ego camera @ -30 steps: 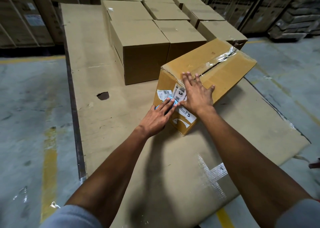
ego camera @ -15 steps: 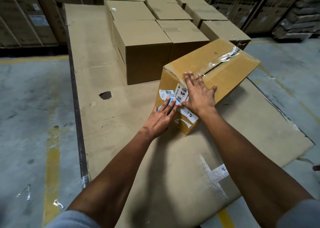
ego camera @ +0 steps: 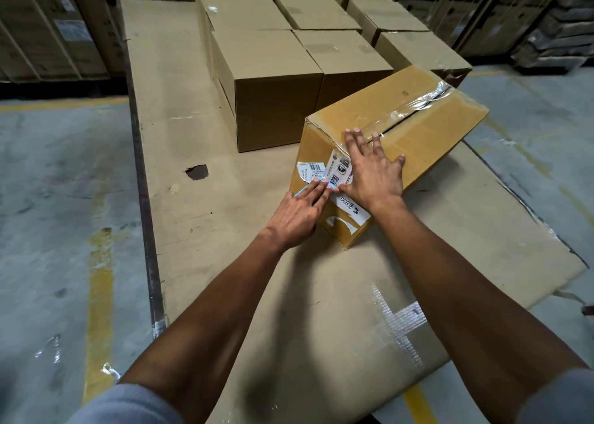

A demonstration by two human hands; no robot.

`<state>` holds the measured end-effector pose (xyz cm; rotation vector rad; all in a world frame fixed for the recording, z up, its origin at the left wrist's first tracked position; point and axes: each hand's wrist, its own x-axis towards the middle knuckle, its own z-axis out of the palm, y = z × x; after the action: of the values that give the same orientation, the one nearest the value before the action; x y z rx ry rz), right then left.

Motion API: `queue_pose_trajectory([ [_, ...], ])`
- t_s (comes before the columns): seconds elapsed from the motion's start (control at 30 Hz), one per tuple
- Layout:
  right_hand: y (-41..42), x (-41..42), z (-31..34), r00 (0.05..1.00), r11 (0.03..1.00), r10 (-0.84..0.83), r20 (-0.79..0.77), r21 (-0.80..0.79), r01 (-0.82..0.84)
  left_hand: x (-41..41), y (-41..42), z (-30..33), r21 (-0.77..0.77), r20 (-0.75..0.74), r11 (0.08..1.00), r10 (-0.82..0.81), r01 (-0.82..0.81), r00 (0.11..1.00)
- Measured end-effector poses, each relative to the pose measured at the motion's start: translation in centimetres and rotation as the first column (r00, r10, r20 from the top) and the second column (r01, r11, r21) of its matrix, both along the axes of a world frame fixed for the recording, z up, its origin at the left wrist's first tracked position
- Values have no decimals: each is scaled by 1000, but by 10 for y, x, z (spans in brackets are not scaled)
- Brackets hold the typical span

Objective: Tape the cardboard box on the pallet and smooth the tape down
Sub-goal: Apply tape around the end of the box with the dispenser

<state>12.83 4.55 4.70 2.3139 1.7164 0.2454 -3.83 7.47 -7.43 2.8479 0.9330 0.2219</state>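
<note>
Hands press flat on a cardboard box (ego camera: 418, 124) lying askew on the sheet-covered pallet (ego camera: 244, 295): left hand (ego camera: 297, 214) spread open on its labelled end, right hand (ego camera: 373, 172) splayed over the near edge onto clear tape (ego camera: 414, 107) along the top seam. Plain boxes (ego camera: 273, 79) stand beyond.

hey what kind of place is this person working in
Most likely a warehouse or packing floor. Sealed cartons sit in rows on a cardboard-covered pallet, more strapped boxes are stacked behind, and the concrete floor has yellow lines.
</note>
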Motion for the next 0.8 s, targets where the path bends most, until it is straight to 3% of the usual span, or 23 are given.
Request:
queue_pose_trajectory([
  [0.1,0,-1,0,1000,1000,-1,0,-4,1,2,-13,-21,-9,-57,996,-90,90,994],
  [0.23,2,2,-1,1000,1000,4,-7,-2,-4,1,-32,-40,-50,-95,996,-76,71,993],
  [0.6,2,7,-8,998,996,42,-56,77,-38,-21,-31,-30,57,34,998,-13,12,999],
  [0.7,-2,6,-5,989,988,120,-89,103,-111,-26,-36,-17,83,75,996,8,-14,997],
  [0.8,-12,10,-3,946,933,298,-130,248,-260,-33,-38,-2,124,116,992,4,-19,993],
])
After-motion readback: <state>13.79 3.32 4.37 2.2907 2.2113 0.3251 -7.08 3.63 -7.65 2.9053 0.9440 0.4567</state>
